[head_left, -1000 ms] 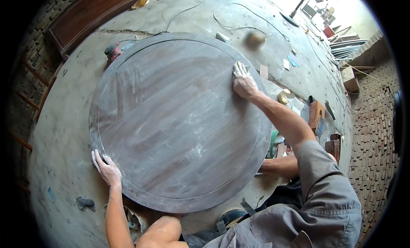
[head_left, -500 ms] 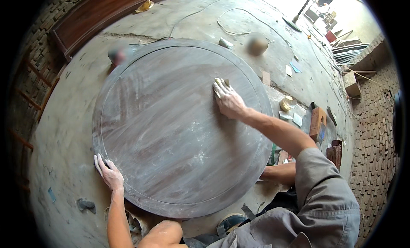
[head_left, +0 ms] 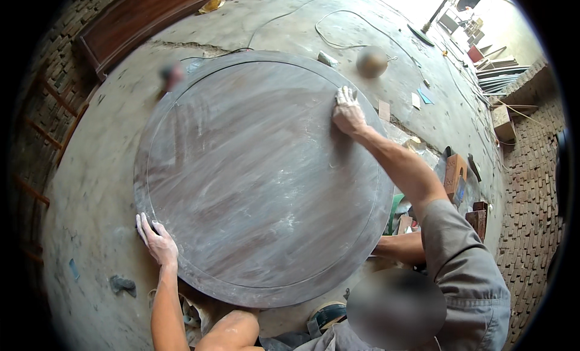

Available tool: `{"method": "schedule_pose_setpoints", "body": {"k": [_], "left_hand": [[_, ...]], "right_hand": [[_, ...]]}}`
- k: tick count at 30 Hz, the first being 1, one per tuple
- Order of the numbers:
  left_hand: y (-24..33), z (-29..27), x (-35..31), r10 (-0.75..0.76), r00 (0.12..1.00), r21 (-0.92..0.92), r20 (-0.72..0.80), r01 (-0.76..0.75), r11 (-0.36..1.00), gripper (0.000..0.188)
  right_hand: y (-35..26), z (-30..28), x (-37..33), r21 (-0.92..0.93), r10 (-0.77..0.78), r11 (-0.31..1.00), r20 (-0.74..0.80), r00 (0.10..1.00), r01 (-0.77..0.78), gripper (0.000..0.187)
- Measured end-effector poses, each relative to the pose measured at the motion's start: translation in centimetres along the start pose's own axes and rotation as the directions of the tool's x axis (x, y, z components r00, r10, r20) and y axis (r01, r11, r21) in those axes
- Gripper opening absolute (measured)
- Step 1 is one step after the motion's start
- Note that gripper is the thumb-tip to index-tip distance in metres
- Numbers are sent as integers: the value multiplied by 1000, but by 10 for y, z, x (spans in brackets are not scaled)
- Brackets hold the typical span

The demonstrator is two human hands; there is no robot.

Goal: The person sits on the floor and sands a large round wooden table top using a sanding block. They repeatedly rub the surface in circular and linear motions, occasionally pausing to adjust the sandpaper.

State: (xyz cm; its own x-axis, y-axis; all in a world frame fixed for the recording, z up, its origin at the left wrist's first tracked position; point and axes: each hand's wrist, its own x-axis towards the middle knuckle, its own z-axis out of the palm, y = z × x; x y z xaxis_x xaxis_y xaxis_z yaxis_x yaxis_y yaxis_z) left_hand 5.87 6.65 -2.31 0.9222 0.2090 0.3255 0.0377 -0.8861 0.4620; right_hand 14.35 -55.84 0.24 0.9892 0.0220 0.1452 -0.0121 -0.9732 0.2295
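Note:
A large round wooden tabletop [head_left: 241, 164], brown under streaks of pale dust, lies in front of me with a groove running inside its rim. My right hand [head_left: 349, 112], white with dust at the fingertips, presses down near its far right edge. The fingers are closed over a small folded piece of sandpaper [head_left: 354, 93], mostly hidden beneath them. At the near left, my left hand [head_left: 159, 242] rests against the rim, fingers stretched along the edge and thumb apart on top.
A long dark wooden panel [head_left: 145, 25] stands at the back left. Cables [head_left: 356, 16] snake over the concrete floor. On the right lie an orange-brown block [head_left: 454, 174] and paper scraps [head_left: 384, 110]. A round object [head_left: 371, 62] sits beyond the tabletop. My knee [head_left: 232, 330] is close to its near edge.
My right hand has slid away from me and to the right over the tabletop, toward its far right rim. The left hand has kept its place at the edge.

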Motion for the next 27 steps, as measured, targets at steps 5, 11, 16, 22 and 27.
{"method": "schedule_pose_setpoints", "body": {"k": [5, 11, 16, 22, 27], "left_hand": [[-14, -22, 2, -16, 1000, 59, -21, 18, 998, 45], [-9, -15, 2, -27, 1000, 30, -6, 27, 999, 46], [-13, -18, -2, -24, 1000, 39, -10, 24, 999, 46], [-11, -12, 0, -22, 999, 12, -25, 22, 1000, 45], [-9, -13, 0, -14, 999, 1, -33, 14, 1000, 45]], "right_hand": [[-75, -34, -9, 400, -283, 855, -175, 943, 330, 59], [-68, -26, 11, -291, -123, 945, 98, 988, 147, 55], [-70, -26, -3, 118, -296, 944, -121, 948, 309, 58], [-99, -23, 2, -124, -256, 961, -62, 965, 247, 46], [-70, -22, 6, 111, -356, 923, -115, 927, 368, 57]]}}
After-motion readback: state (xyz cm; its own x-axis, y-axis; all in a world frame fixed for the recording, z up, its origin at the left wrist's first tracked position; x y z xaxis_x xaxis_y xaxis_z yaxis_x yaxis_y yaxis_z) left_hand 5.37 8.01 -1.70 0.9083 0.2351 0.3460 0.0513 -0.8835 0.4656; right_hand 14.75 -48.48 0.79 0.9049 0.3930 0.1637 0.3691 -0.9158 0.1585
